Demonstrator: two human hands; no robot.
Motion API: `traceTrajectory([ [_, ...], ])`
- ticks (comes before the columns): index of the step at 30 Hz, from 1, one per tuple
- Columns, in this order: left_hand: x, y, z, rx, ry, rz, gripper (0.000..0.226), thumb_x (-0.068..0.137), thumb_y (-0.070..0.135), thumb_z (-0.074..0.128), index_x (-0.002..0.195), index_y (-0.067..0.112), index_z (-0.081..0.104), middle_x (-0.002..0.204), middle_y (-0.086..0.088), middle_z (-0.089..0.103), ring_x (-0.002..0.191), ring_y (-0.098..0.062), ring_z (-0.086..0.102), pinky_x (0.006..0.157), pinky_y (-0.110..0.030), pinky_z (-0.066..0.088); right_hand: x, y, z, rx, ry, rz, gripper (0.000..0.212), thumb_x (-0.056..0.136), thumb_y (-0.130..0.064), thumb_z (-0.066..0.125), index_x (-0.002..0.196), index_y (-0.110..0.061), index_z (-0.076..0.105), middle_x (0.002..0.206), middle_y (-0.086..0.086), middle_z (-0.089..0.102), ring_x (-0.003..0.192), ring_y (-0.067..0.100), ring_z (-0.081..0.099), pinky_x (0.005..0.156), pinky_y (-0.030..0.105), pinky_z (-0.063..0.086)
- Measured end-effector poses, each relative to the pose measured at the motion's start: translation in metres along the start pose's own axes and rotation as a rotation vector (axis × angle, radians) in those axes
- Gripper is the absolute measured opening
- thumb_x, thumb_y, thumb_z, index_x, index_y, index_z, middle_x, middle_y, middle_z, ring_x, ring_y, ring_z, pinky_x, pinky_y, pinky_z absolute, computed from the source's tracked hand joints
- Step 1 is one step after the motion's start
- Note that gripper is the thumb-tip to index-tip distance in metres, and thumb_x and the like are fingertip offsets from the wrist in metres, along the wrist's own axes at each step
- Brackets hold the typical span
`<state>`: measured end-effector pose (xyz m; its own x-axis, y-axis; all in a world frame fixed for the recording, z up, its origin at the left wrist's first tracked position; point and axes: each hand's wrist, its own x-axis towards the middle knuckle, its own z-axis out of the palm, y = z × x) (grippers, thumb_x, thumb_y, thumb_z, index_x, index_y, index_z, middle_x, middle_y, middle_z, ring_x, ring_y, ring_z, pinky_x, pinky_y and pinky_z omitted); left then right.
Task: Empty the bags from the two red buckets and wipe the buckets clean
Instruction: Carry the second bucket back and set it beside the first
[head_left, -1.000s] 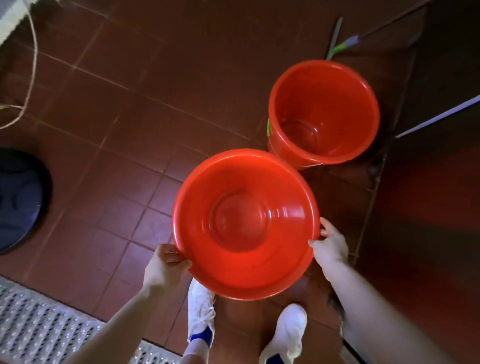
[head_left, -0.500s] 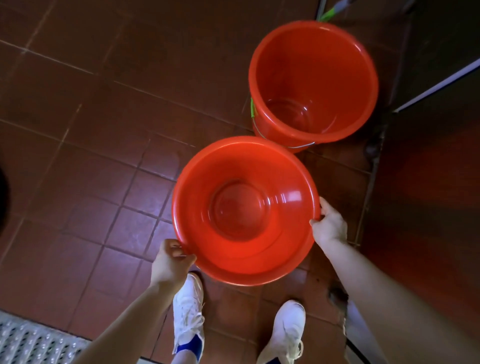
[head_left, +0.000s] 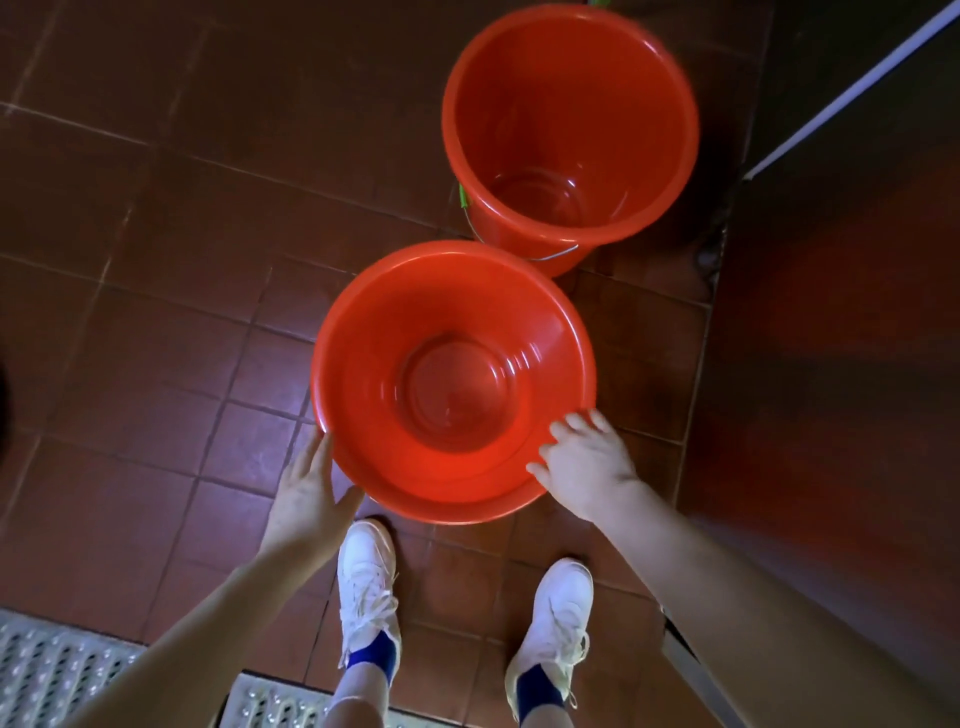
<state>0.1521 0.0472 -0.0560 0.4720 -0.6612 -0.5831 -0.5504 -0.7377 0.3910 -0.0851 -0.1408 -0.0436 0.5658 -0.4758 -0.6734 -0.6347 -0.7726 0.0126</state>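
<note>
Two empty red buckets stand on the brown tiled floor. The near red bucket (head_left: 452, 467) is wide and shallow-looking, just in front of my feet. Behind it and to the right, almost touching it, is the far red bucket (head_left: 569, 124), taller, with a metal handle hanging at its side. My left hand (head_left: 309, 483) lies with straight fingers against the near bucket's left outer wall. At the bucket's right rim, my right hand (head_left: 587, 462) hovers with fingers spread, gripping nothing. No bags are visible in either bucket.
My white shoes (head_left: 366, 577) stand right behind the near bucket. A metal floor grate (head_left: 52, 670) runs along the bottom left. A dark wall or door (head_left: 841, 364) closes off the right side. A green tool tip (head_left: 597, 2) shows at the top edge.
Both hands gripped the near bucket's rim earlier. The bucket has come down next to the far bucket, and both hands have opened off the rim.
</note>
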Motion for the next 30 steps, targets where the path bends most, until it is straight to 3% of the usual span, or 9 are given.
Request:
traceTrajectory([
  [2, -0.002, 0.001, 0.001, 0.016, -0.03, -0.009, 0.086, 0.091, 0.034, 0.062, 0.156, 0.03, 0.006, 0.163, 0.003, 0.007, 0.148, -0.023, 0.014, 0.118, -0.044, 0.019, -0.008, 0.006, 0.007, 0.053, -0.016, 0.015, 0.045, 0.1, -0.048, 0.033, 0.126, -0.023, 0.06, 0.143, 0.0, 0.044, 0.141, 0.021, 0.025, 0.115, 0.041, 0.023],
  [6, -0.011, 0.007, 0.008, 0.072, -0.12, 0.008, 0.093, 0.091, 0.035, 0.062, 0.154, 0.036, -0.007, 0.162, 0.01, -0.006, 0.147, -0.023, 0.01, 0.118, -0.046, 0.02, -0.022, 0.026, 0.019, 0.105, -0.027, 0.008, 0.042, 0.1, -0.043, 0.034, 0.134, -0.026, 0.052, 0.15, -0.005, 0.035, 0.148, 0.013, 0.008, 0.116, 0.042, 0.019],
  [10, -0.023, 0.027, 0.025, 0.135, -0.276, 0.051, 0.098, 0.093, 0.037, 0.057, 0.148, 0.037, -0.023, 0.156, 0.014, -0.023, 0.148, -0.019, 0.003, 0.118, -0.044, 0.018, -0.04, 0.052, 0.034, 0.095, -0.06, 0.066, 0.042, 0.1, -0.044, 0.033, 0.133, -0.027, 0.053, 0.151, -0.005, 0.035, 0.148, 0.012, 0.008, 0.118, 0.042, 0.013],
  [16, -0.032, 0.075, 0.06, 0.26, -0.41, 0.09, 0.095, 0.095, 0.043, 0.052, 0.149, 0.027, -0.025, 0.156, 0.005, -0.031, 0.148, -0.022, -0.001, 0.119, -0.041, 0.015, -0.072, 0.097, 0.058, 0.082, -0.174, 0.149, 0.042, 0.1, -0.045, 0.032, 0.133, -0.029, 0.052, 0.152, -0.005, 0.034, 0.148, 0.012, 0.009, 0.118, 0.045, 0.009],
  [20, -0.036, 0.107, 0.081, 0.3, -0.454, 0.124, 0.091, 0.096, 0.047, 0.048, 0.151, 0.025, -0.02, 0.159, 0.001, -0.026, 0.148, -0.023, 0.005, 0.116, -0.039, 0.025, -0.086, 0.122, 0.066, 0.078, -0.293, 0.213, 0.042, 0.1, -0.047, 0.032, 0.132, -0.03, 0.052, 0.152, -0.005, 0.034, 0.148, 0.014, 0.01, 0.119, 0.047, 0.008],
  [25, -0.036, 0.134, 0.09, 0.268, -0.509, 0.076, 0.09, 0.096, 0.045, 0.049, 0.152, 0.027, -0.018, 0.161, -0.001, -0.021, 0.149, -0.027, 0.006, 0.118, -0.041, 0.022, -0.095, 0.139, 0.067, 0.092, -0.331, 0.232, 0.042, 0.098, -0.047, 0.035, 0.133, -0.03, 0.052, 0.152, -0.004, 0.035, 0.147, 0.016, 0.014, 0.119, 0.046, 0.009],
  [30, -0.02, 0.156, 0.056, 0.31, -0.453, 0.053, 0.075, 0.096, 0.04, 0.053, 0.155, 0.021, 0.011, 0.159, -0.001, 0.022, 0.143, -0.022, 0.024, 0.115, -0.035, 0.025, -0.092, 0.146, 0.031, 0.161, -0.245, 0.231, 0.042, 0.096, -0.047, 0.041, 0.132, -0.027, 0.052, 0.142, 0.001, 0.044, 0.139, 0.022, 0.03, 0.117, 0.044, 0.015],
])
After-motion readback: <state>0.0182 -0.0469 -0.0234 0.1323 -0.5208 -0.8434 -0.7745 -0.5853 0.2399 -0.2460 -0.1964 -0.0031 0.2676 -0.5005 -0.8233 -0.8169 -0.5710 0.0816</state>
